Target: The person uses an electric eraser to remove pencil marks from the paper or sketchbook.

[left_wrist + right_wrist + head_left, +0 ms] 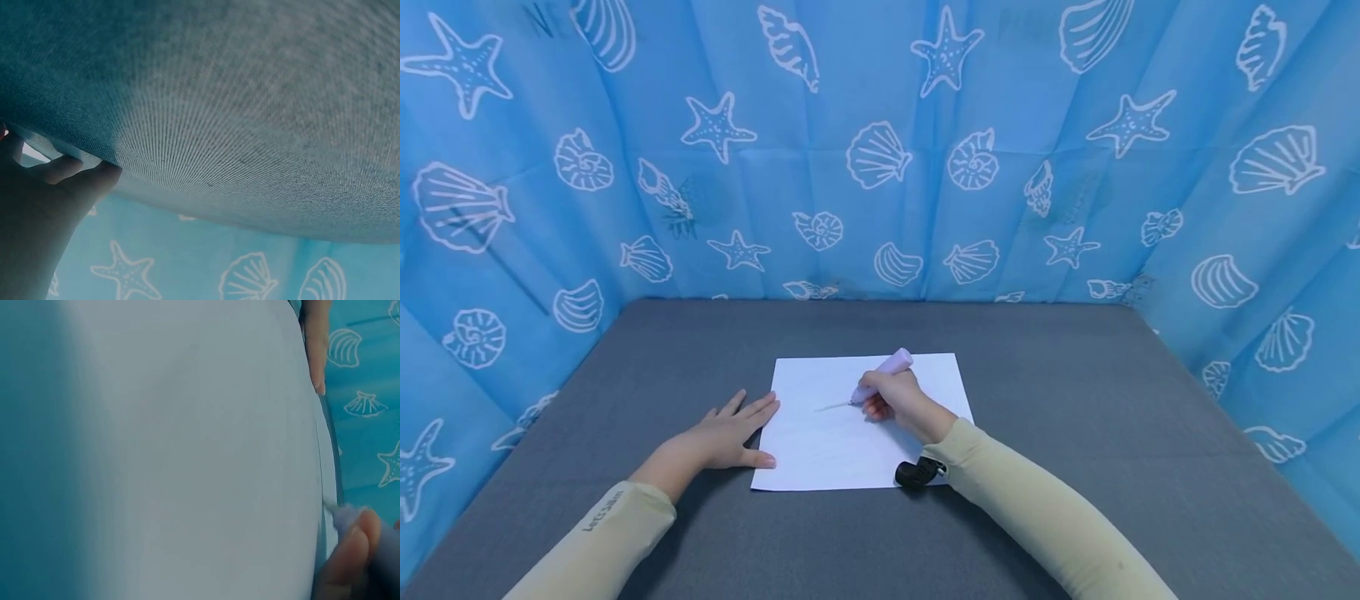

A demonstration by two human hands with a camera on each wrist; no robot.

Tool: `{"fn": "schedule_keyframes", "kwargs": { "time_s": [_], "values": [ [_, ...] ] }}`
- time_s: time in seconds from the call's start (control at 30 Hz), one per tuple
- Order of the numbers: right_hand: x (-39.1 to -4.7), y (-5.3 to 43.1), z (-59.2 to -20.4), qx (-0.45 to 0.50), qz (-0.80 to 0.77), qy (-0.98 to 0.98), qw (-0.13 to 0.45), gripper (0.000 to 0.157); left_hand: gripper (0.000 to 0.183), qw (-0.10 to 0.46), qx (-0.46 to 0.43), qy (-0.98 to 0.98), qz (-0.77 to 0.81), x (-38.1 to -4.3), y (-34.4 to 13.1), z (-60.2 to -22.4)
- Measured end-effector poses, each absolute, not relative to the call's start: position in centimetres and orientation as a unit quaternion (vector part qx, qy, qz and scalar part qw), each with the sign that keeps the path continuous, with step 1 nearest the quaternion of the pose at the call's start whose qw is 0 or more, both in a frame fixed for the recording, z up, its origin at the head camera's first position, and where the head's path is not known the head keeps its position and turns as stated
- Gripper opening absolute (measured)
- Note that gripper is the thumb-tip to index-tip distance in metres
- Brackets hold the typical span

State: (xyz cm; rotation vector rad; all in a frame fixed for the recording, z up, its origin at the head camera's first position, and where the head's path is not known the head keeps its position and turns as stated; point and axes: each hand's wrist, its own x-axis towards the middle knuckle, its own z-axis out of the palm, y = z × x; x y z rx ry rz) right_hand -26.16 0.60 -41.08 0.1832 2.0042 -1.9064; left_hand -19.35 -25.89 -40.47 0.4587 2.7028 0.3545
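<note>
A white sheet of paper (820, 454) lies on the grey table. My right hand (895, 396) grips a thick lavender pen (895, 363), tilted with its thin tip down at the paper. A thin grey line (831, 407) runs left from the tip. In the right wrist view, thumb and finger pinch the pen (347, 515) near its tip, and the line shows along the paper. My left hand (730, 437) lies with spread fingers at the paper's left edge, fingertips and thumb resting on it. Those fingers show darkly in the left wrist view (81, 172).
The grey table (1045, 367) extends around the paper on all sides. A blue curtain (820, 183) with white shells and starfish stands behind and at both sides. A black wrist device (917, 473) sits under the right cuff, over the paper's lower right edge.
</note>
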Motion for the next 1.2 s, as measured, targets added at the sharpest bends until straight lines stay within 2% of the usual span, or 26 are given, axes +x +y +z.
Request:
{"fn": "schedule_keyframes", "kwargs": {
  "time_s": [0.27,0.73,1.2],
  "values": [
    [-26.17,0.99,-40.90,0.048,-0.661,0.719,0.210,0.017,0.101,0.191,0.162,0.960,0.128,-19.38,-25.97,-40.62],
    [-26.21,0.49,-41.00,0.083,-0.675,0.712,0.176,0.013,0.100,0.179,0.167,0.963,0.116,-19.30,-25.76,-40.53],
    [-26.14,0.36,-41.09,0.079,-0.668,0.716,0.184,0.014,0.099,0.183,0.168,0.961,0.124,-19.16,-25.63,-40.24]
  ]
}}
